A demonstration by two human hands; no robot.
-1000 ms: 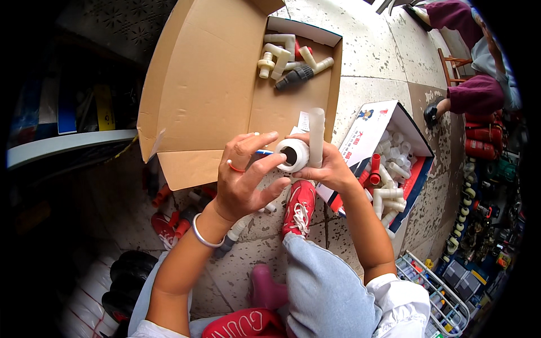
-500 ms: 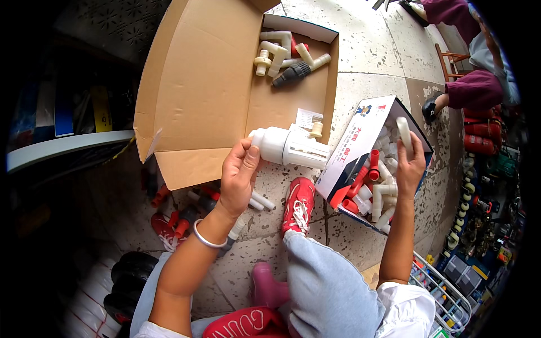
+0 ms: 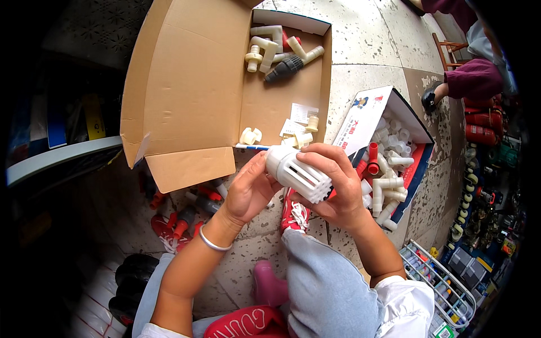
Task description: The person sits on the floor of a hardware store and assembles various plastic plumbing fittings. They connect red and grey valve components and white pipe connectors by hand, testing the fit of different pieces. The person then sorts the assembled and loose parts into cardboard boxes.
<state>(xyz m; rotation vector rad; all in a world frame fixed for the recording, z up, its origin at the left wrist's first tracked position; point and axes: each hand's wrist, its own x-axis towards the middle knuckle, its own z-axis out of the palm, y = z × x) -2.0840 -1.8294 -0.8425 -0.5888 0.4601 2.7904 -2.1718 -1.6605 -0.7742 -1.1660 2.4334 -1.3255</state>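
Observation:
Between both hands, in front of the open cardboard box, is a white plastic strainer fitting (image 3: pixel 298 176) with a slotted, cage-like end. My left hand (image 3: pixel 248 194) grips its round solid end with thumb and fingers. My right hand (image 3: pixel 342 188) wraps round the slotted end, which points down and to the right. Just beyond the hands, the open cardboard box (image 3: pixel 186 73) holds cream plastic pipe fittings (image 3: pixel 271 48), a dark grey fitting (image 3: pixel 284 69) and paper slips. Right of my right hand, a printed box (image 3: pixel 414 186) is filled with white, cream and red fittings.
Red and grey fittings (image 3: pixel 183 221) lie on the floor at left, near my red shoe (image 3: pixel 296 214). A white wire rack (image 3: pixel 451 281) with small goods stands at lower right. Another person's leg (image 3: pixel 473 81) is at upper right, beside a wooden stool (image 3: pixel 451 50).
My right hand has left the printed box and the pale fitting it held, and now grips the strainer's slotted end. The strainer has tilted and come slightly nearer.

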